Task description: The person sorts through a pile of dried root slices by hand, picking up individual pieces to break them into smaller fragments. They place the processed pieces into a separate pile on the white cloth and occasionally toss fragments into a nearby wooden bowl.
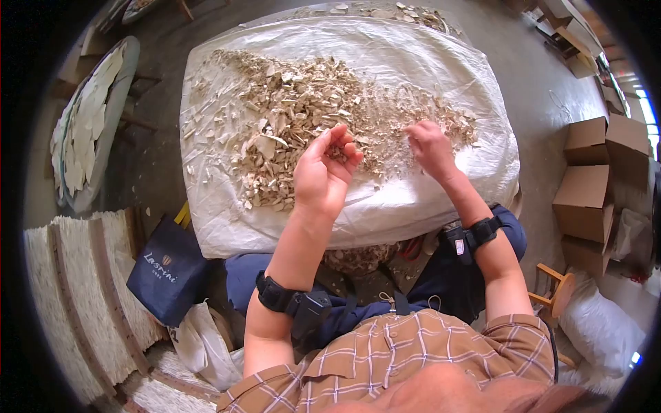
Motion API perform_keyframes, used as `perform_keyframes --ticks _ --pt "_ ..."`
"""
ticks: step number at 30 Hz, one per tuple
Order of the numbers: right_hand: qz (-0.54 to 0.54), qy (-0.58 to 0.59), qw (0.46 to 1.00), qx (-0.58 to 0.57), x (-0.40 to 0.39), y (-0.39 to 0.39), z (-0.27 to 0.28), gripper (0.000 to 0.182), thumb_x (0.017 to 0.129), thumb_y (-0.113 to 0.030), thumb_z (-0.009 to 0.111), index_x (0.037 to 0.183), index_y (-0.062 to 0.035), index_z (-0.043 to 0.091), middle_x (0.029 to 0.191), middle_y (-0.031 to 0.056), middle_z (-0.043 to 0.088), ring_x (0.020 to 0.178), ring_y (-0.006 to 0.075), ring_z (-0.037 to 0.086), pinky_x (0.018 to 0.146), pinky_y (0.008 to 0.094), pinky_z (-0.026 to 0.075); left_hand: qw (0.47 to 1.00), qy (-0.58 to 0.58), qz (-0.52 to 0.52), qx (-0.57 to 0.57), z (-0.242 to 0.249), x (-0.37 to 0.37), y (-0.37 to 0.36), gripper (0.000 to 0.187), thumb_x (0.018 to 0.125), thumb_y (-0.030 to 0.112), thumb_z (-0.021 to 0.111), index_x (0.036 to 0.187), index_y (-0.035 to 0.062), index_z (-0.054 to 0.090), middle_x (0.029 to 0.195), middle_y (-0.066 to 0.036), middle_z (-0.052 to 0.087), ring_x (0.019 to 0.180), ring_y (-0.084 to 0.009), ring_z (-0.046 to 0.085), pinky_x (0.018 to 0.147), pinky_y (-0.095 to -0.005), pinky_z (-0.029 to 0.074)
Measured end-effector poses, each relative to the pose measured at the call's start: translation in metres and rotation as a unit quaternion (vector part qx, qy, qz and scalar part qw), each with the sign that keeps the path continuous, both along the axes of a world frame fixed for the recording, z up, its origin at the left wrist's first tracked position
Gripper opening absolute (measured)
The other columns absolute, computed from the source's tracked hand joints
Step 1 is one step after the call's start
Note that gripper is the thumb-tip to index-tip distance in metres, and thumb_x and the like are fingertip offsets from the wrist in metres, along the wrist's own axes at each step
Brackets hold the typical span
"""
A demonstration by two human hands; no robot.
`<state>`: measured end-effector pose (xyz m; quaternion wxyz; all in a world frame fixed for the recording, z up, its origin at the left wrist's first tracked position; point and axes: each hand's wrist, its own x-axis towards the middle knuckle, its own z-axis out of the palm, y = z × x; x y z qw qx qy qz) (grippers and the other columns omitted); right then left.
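Observation:
A heap of dry, beige and off-white flakes (292,89) is spread over a table covered with a white sheet (427,58). My left hand (322,168) is turned palm up above the near part of the heap, its fingers curled inward. Small brownish bits seem to show inside the curl, but I cannot make out what they are. My right hand (432,150) is at the finer crumbs (396,110) on the right, fingers bent and drawn together. Whatever lies between those fingertips is hidden.
More flakes (406,14) lie along the far edge. A dark blue bag (165,268) and racks of pale, stringy material (82,296) are at the left. Cardboard boxes (585,186), a wooden stool (554,292) and a white sack (602,320) stand at the right.

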<state>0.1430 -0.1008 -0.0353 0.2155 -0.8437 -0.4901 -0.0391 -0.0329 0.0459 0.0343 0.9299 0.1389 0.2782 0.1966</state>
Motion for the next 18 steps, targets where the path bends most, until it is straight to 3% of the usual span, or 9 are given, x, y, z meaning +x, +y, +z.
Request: perform_keyframes --ticks 1,3,5,7,9,14,18 --pt "0.052 0.032 0.998 -0.005 -0.002 0.001 -0.002 0.017 0.071 -0.004 0.052 0.088 -0.0026 0.057 0.083 0.0115 0.055 0.080 0.0252 0.054 0.071 0.0347 0.044 1.000 -0.001 0.000 -0.005 0.000 0.002 0.000 0.019 0.086 0.014 0.043 0.095 -0.0005 0.052 0.081 -0.006 0.051 0.072 -0.0143 0.050 0.070 -0.0309 0.045" --pt "0.050 -0.014 0.998 -0.019 -0.003 0.003 -0.005 0.018 0.070 -0.004 0.053 0.088 -0.0041 0.057 0.083 0.0099 0.055 0.081 0.0249 0.053 0.071 0.0347 0.044 1.000 0.004 0.000 0.002 0.000 0.004 0.000 0.019 0.086 0.014 0.044 0.095 -0.0005 0.052 0.081 -0.006 0.051 0.072 -0.0144 0.050 0.070 -0.0310 0.045" --pt "-0.039 -0.094 0.995 -0.025 -0.001 0.005 -0.004 0.016 0.071 -0.004 0.053 0.087 -0.0046 0.057 0.083 0.0094 0.055 0.081 0.0247 0.053 0.071 0.0347 0.044 1.000 0.009 0.002 0.007 -0.002 0.004 -0.001 0.019 0.086 0.015 0.044 0.096 -0.0004 0.052 0.081 -0.006 0.051 0.071 -0.0144 0.050 0.070 -0.0310 0.045" --pt "-0.057 -0.088 0.994 0.002 0.000 0.007 0.000 0.013 0.070 -0.005 0.054 0.083 -0.0051 0.058 0.082 0.0093 0.055 0.080 0.0245 0.053 0.070 0.0347 0.044 1.000 0.003 -0.001 0.003 -0.002 0.004 0.000 0.019 0.086 0.015 0.044 0.095 -0.0002 0.052 0.081 -0.006 0.052 0.071 -0.0145 0.051 0.070 -0.0310 0.045" --pt "-0.015 0.003 1.000 0.020 -0.003 0.007 0.004 0.010 0.070 -0.005 0.055 0.080 -0.0057 0.057 0.081 0.0091 0.055 0.078 0.0241 0.054 0.071 0.0342 0.044 1.000 0.001 -0.002 0.007 0.000 0.004 0.001 0.019 0.086 0.015 0.044 0.094 0.0001 0.052 0.081 -0.006 0.052 0.071 -0.0145 0.051 0.070 -0.0310 0.045" --pt "0.031 -0.079 0.996 -0.015 -0.008 0.010 -0.006 0.006 0.072 -0.009 0.054 0.077 -0.0090 0.057 0.074 0.0058 0.053 0.077 0.0223 0.053 0.068 0.0348 0.043 1.000 0.005 0.001 0.002 -0.001 0.005 0.000 0.018 0.086 0.014 0.044 0.093 0.0005 0.053 0.081 -0.006 0.053 0.071 -0.0145 0.051 0.070 -0.0308 0.045" --pt "0.021 -0.066 0.998 -0.007 -0.009 0.011 -0.007 0.004 0.072 -0.008 0.054 0.075 -0.0087 0.056 0.074 0.0065 0.053 0.076 0.0223 0.053 0.068 0.0341 0.042 1.000 0.001 -0.004 0.000 -0.002 0.003 0.000 0.018 0.086 0.015 0.043 0.094 0.0009 0.053 0.081 -0.006 0.053 0.071 -0.0145 0.051 0.070 -0.0308 0.046"
